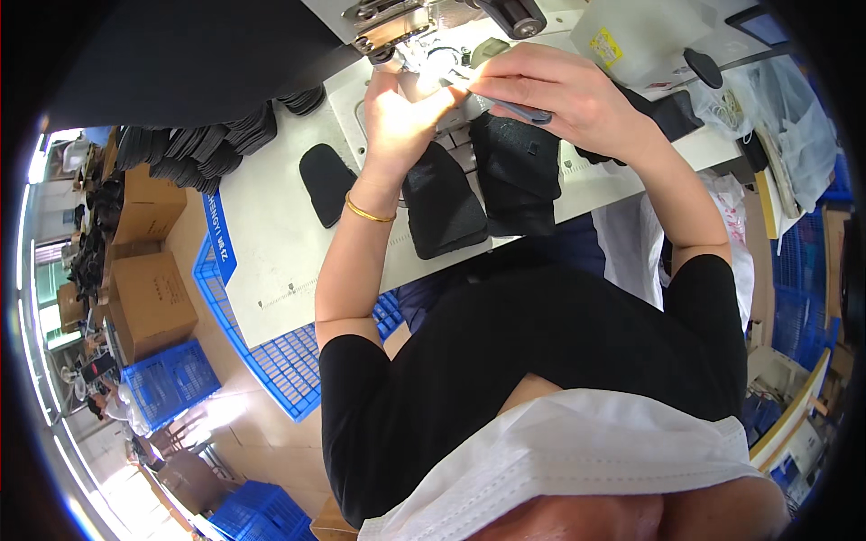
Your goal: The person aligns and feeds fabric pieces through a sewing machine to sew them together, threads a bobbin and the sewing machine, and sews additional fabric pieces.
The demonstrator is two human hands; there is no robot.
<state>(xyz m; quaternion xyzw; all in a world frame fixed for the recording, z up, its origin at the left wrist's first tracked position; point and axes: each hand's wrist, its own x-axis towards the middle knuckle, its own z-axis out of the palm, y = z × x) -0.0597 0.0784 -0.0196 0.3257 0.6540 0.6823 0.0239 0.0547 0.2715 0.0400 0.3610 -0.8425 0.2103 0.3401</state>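
Note:
Both hands are up at the needle area of a sewing machine (388,32), under a bright lamp glare. My right hand (577,95) is closed around a slim tool with a dark blue-grey handle (521,112); its tip points into the glare. My left hand (397,122) has thumb and forefinger bent toward that tip, beneath the machine head. What the left fingers pinch, if anything, is washed out by light. Nearer me lie a stack of black rounded fabric pieces (442,206) and a black fabric pile (519,167). A single black piece (327,185) rests left of my forearm.
Several stacks of black pieces (203,149) line the left of the white sewing table (271,261). A blue plastic crate (280,379) stands below its left edge. Cardboard boxes (153,302) stand farther left. Clear plastic bags (794,117) hang at the right.

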